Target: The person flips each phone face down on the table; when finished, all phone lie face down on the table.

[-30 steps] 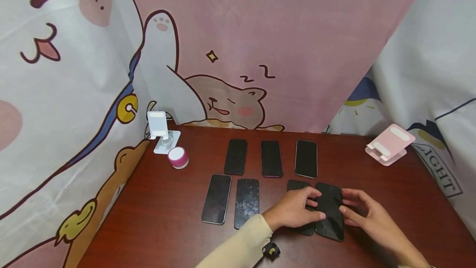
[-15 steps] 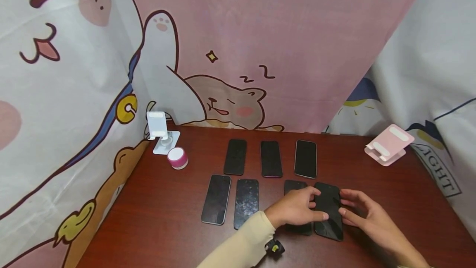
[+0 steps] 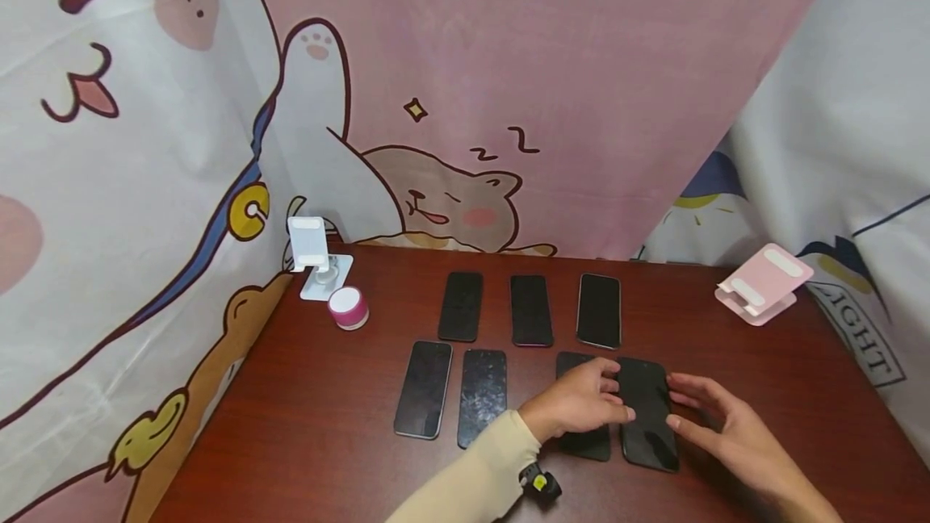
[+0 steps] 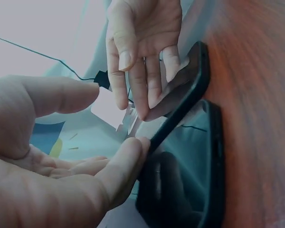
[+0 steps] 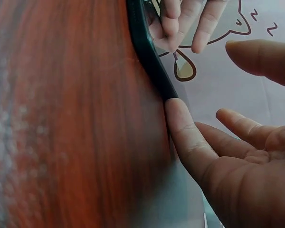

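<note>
In the head view my left hand (image 3: 581, 403) reaches over a black smartphone (image 3: 588, 444), its fingertips at the left edge of another black smartphone (image 3: 647, 418) just to the right. My right hand (image 3: 726, 430) is on the other side of that second phone, fingertips at its right edge. Both phones lie side by side, screens up, with a narrow gap. The left wrist view has a finger of my left hand (image 4: 52, 156) touching the edge of the farther phone (image 4: 180, 97). In the right wrist view a straight finger of my right hand (image 5: 237, 156) touches the phone's end (image 5: 152, 57).
Three phones stand in a back row: left phone (image 3: 461, 307), middle phone (image 3: 531, 311), right phone (image 3: 599, 311). Two more, a dark phone (image 3: 424, 390) and a speckled phone (image 3: 483, 394), lie left. A white stand (image 3: 308, 244), pink-white jar (image 3: 349, 309) and pink stand (image 3: 766, 281) sit behind.
The rightmost front phone has shifted slightly right, with my right hand moving along beside it. The phone under my left hand slid slightly left, and the gap between them has widened.
</note>
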`<state>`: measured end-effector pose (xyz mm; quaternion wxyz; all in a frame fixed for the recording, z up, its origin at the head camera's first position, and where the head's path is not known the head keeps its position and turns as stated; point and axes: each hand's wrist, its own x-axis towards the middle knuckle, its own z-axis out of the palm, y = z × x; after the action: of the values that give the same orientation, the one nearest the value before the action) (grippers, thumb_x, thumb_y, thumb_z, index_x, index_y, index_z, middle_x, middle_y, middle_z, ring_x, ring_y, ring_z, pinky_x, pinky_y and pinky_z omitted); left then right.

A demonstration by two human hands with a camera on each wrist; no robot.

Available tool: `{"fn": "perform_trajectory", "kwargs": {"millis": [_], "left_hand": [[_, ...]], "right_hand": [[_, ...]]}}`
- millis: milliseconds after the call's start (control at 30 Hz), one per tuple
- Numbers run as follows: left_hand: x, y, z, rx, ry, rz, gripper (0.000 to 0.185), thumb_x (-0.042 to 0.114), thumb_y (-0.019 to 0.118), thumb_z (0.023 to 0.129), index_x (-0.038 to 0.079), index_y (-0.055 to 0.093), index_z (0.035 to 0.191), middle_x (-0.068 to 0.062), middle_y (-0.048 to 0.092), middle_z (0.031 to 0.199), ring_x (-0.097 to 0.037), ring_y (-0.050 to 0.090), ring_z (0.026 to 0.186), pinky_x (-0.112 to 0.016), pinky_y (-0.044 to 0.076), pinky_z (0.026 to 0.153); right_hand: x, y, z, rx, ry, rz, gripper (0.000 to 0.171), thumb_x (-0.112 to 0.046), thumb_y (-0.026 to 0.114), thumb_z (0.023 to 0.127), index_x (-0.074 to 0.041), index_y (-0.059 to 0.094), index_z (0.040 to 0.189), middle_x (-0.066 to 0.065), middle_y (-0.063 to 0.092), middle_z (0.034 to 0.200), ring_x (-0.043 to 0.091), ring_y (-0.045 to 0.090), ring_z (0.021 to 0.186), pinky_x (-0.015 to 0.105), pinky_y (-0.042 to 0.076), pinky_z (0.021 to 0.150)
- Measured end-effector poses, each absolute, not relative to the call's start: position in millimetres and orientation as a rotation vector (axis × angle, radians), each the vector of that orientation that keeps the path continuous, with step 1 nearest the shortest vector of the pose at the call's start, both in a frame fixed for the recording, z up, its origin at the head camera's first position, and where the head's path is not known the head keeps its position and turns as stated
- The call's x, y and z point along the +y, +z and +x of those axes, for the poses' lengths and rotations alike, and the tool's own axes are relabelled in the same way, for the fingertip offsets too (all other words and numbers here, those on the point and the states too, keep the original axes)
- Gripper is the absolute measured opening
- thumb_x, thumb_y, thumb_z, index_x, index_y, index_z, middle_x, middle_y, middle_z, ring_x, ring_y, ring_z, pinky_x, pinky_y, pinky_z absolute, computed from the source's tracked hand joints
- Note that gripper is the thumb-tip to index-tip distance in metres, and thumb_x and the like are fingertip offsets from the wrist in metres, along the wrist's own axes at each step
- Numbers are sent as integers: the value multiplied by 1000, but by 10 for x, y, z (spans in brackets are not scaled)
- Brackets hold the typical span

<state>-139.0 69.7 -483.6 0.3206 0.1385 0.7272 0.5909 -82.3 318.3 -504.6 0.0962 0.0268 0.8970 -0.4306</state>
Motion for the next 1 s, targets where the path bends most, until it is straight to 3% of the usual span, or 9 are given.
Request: {"fn": "perform_trajectory", "kwargs": {"millis": [67, 267, 433, 633, 833, 1000], "left_hand": [[695, -4845, -1384, 1889, 1597, 338, 66, 3, 78, 92, 9, 50, 151, -15, 67, 142, -12, 72, 113, -23, 60, 89], [711, -4849, -1372, 1868, 1711, 277, 67, -1, 77, 91, 10, 50, 151, -6, 71, 131, -11, 74, 98, -26, 62, 82], [755, -4899, -1341, 1791, 1847, 197, 70, -9, 72, 91, 8, 46, 154, -5, 69, 127, -15, 72, 85, -33, 66, 74], [801, -4953, -1298, 1827, 1865, 197, 72, -13, 71, 89, 6, 47, 154, -6, 68, 129, -13, 73, 90, -30, 65, 71], [821, -4974, -1275, 1763, 1901, 215, 66, -15, 66, 91, 5, 51, 152, -4, 65, 130, -11, 69, 93, -31, 66, 76], [829, -4999, -1281, 1621, 1971, 203, 61, -18, 61, 94, 9, 51, 148, -5, 62, 123, -17, 69, 97, -40, 67, 81]], "right_hand": [[3188, -5038, -822, 2649, -1280, 82, 78, -37, 78, 97, 0, 41, 155, 29, 50, 155, 4, 61, 121, 12, 51, 87], [3190, -5042, -821, 2637, -1326, 63, 76, -32, 78, 98, 1, 41, 155, 30, 50, 155, -19, 50, 111, 13, 52, 86], [3139, -5051, -819, 2651, -1326, 39, 75, -33, 79, 97, 1, 44, 154, 28, 54, 152, -18, 51, 111, 12, 52, 86], [3060, -5034, -787, 2686, -1340, -15, 68, -29, 80, 97, 0, 49, 150, 26, 58, 147, -14, 54, 111, 15, 54, 85], [2984, -5008, -781, 2734, -1328, -79, 60, -27, 78, 98, -2, 54, 147, 24, 63, 141, -6, 61, 110, 18, 56, 82], [2943, -4983, -780, 2776, -1290, -128, 58, -30, 77, 99, -4, 57, 146, 23, 65, 140, -9, 59, 114, 19, 58, 84]]}}
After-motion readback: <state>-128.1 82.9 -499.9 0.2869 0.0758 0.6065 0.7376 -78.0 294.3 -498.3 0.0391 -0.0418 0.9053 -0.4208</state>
